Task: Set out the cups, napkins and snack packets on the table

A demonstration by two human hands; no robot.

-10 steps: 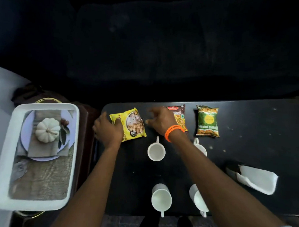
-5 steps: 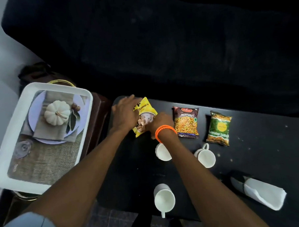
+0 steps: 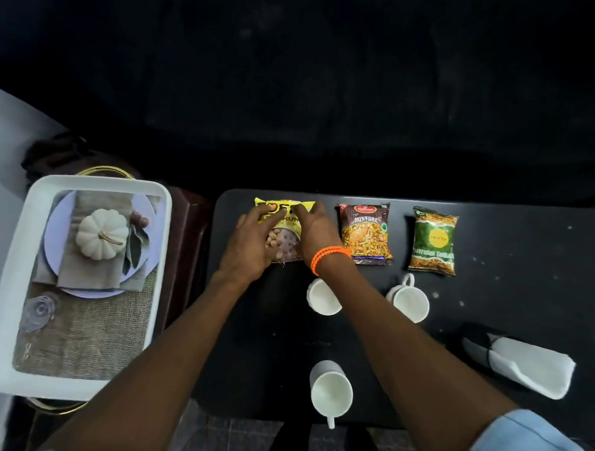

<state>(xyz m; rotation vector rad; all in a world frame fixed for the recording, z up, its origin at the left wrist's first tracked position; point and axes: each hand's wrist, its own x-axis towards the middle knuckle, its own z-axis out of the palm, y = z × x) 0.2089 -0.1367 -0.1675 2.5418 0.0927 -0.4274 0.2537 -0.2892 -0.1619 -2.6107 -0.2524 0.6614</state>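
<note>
- Since a moment ago I've turned the yellow packet (image 3: 284, 226) upright, in line with the brown packet (image 3: 365, 234) and green packet (image 3: 434, 241).
- My left hand (image 3: 252, 244) and right hand (image 3: 315, 231) press it flat, fingers spread.
- Three cups (image 3: 330, 391) stand out; the napkins (image 3: 530, 368) at the table (image 3: 530, 283) edge look unsorted.

Yellow snack packet (image 3: 284, 226) flat at table's far left, brown packet (image 3: 365, 234), green packet (image 3: 433, 241) alongside.
</note>
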